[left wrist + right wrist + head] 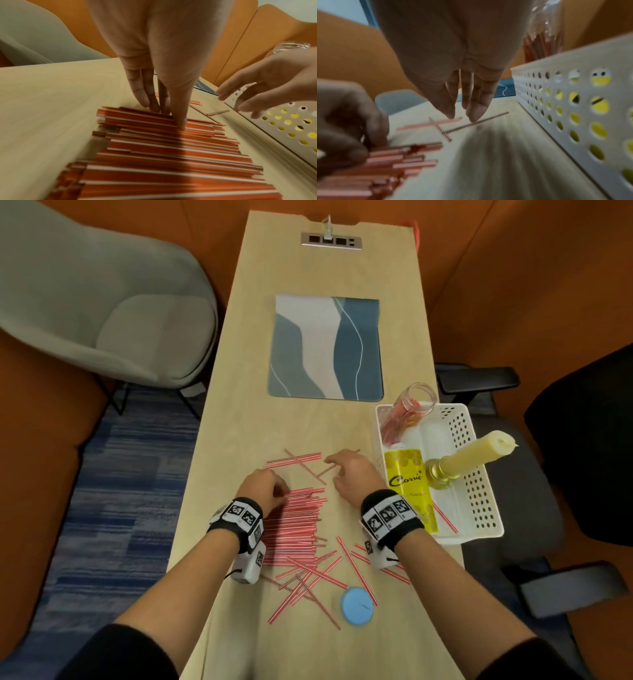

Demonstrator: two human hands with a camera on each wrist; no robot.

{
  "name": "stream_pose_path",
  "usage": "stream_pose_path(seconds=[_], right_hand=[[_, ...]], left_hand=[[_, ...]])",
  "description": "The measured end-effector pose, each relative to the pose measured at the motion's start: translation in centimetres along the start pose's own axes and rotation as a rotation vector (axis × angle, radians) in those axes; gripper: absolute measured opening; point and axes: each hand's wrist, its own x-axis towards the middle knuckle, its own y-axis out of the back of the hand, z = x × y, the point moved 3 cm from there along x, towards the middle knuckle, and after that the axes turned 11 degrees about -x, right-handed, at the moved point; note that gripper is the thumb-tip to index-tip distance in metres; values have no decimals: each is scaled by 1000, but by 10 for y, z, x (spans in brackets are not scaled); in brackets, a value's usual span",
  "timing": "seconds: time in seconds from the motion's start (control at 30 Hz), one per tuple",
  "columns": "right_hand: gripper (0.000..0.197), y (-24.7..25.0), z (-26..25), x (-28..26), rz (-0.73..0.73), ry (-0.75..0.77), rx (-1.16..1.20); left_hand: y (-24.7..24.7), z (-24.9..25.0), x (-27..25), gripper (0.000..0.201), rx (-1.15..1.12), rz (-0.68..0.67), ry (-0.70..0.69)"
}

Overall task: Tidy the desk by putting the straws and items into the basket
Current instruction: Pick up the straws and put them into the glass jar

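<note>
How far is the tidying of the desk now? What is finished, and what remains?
Done: the basket already holds the yellow can, the candle, the jar with some straws, and one loose straw.

In hand: the left hand rests on the big straw pile; the right hand reaches toward scattered straws.

Left: nearly all straws and the blue round item lie on the desk.

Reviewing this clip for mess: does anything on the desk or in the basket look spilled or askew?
Yes. Red straws lie spilled across the desk, many criss-crossed. In the white basket a jar lies tipped over the rim, and a candle leans tilted. One straw sits inside.
</note>
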Motion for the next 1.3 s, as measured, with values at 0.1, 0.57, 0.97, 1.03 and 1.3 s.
stream_pose_path(seconds=[0.1,0.57,0.97,1.03,1.3], right_hand=[[55,-27,-2,17,-78,-27,-132],[22,-36,-12,49,-179,101,-525],[11,84,-11,-5,362,-184,371],[11,124,-5,-21,491,-184,449],[11,228,45,-45,987,-191,362]], left_hand=[[-3,-4,-3,19,12,20,-35],[-9,-13,-2,26,55,28,-153],[64,60,19,8,-445,453,-302],[83,90,26,5,-532,526,-339],[119,192,31,6,-668,496,-572]])
